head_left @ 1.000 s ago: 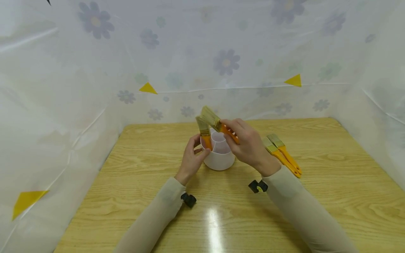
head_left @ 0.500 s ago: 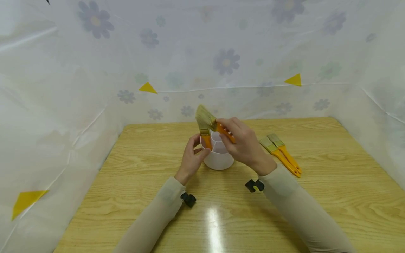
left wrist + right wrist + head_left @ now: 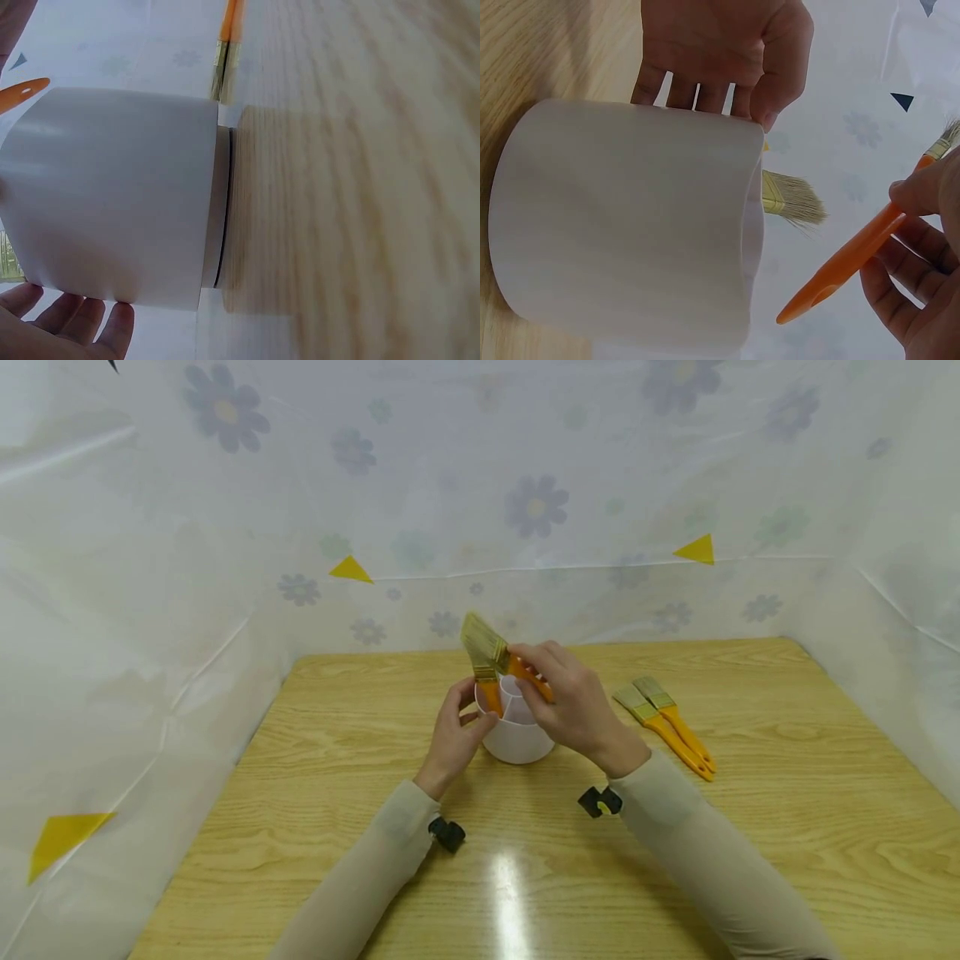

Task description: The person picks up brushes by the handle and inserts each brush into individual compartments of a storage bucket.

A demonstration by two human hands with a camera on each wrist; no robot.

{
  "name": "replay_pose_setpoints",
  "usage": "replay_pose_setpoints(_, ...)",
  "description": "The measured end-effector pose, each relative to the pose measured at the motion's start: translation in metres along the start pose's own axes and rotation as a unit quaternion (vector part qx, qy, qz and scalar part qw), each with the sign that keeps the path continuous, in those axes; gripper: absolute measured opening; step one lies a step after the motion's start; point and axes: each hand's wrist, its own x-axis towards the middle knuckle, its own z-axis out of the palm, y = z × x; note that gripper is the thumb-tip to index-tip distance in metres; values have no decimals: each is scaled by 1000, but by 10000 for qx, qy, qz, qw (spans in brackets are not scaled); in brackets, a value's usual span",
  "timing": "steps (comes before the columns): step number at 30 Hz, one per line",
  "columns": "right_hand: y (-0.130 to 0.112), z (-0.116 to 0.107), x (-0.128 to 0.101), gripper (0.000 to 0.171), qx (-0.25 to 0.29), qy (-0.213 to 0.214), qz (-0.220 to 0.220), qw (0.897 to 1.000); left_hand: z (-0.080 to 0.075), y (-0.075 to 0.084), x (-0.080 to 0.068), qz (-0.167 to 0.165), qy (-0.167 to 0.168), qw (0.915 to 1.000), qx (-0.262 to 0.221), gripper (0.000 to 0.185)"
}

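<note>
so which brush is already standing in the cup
The upright brush at the cup's left edge, by the left hand. Another is held in the right hand; two lie on the table.

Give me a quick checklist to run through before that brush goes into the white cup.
1. Right hand grips the brush by its orange handle: ok.
2. Left hand steadies the cup: ok.
3. Cup stands upright on the table: ok.
4. Handle tip points at the cup's opening: not ok; the brush lies tilted, above the rim.
5. Free compartment for it: cannot tell; one brush already stands inside.
6. Two spare brushes lie clear of the cup: ok.
</note>
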Motion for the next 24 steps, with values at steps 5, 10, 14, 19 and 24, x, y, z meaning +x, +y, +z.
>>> replay_pose_setpoints(5, 0, 1, 0, 42, 3, 21, -2, 10000, 0, 0, 0, 53, -5, 10000, 19, 58)
replay_pose_setpoints(10, 1, 2, -1, 42, -8, 51, -72, 10000, 0, -1, 0, 118, 5, 9999, -13, 57)
replay_pose_setpoints(14, 1, 3, -3, 41, 67, 40, -43, 10000, 0, -1, 0, 119, 6, 9999, -15, 57)
replay_pose_setpoints(19, 3, 5, -5, 42, 100, 6, -39, 9999, 0, 0, 0, 128, -24, 9999, -25, 57)
replay_pose_setpoints(24, 4, 5, -6, 42, 72, 29, -78, 9999, 0, -1, 0, 142, -22, 9999, 0, 57)
